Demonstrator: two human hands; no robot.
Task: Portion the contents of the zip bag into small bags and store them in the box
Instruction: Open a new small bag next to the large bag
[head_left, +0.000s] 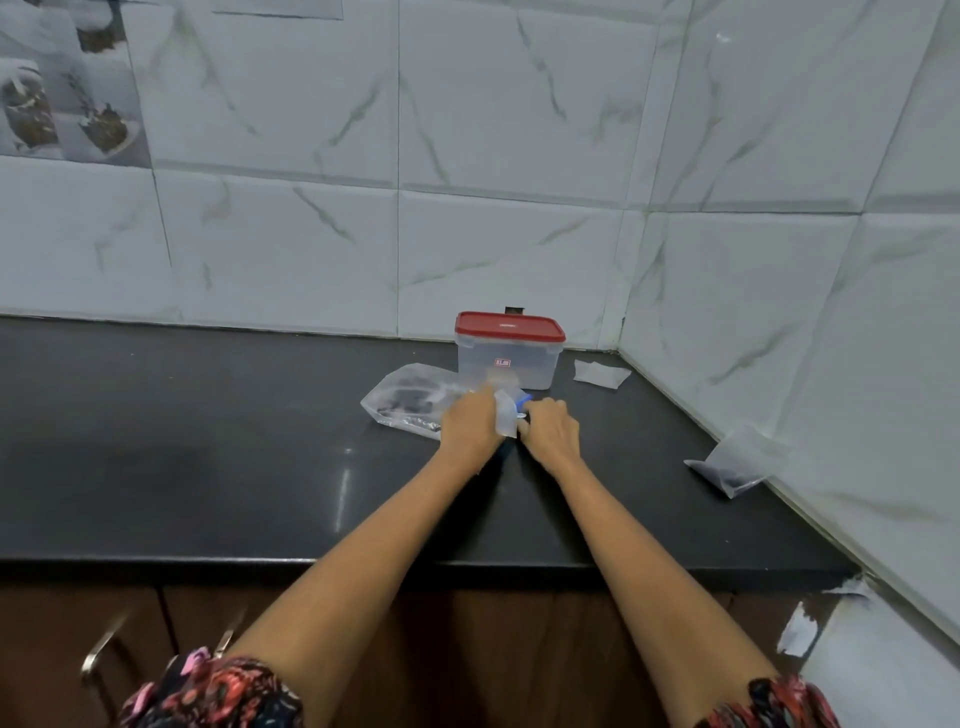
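Both hands meet over the dark counter (208, 415), close together and almost touching. The left hand (470, 423) is closed around a small clear bag (505, 415), which stands up between the two hands; its fingers are curled on the bag's left side. The right hand (551, 428) is also curled shut just to the right of that bag, its fingertips at the bag's lower edge; something blue (523, 401) shows just above its knuckles, but what it is cannot be told, nor exactly what the right fingers pinch.

Directly left of the left hand, touching it, lies the zip bag (402, 400), flat on the counter with dark contents inside. Just beyond both hands, toward the wall, stands the box (509, 358), clear-walled with its red lid (509, 328) on; the blurred top of the small bag overlaps its front wall.

To the right of the right hand and farther back, beside the box, an empty small bag (600, 373) lies flat. Well apart to the right, near the side wall, another small bag with dark contents (732, 462) leans against the tiles (831, 312).
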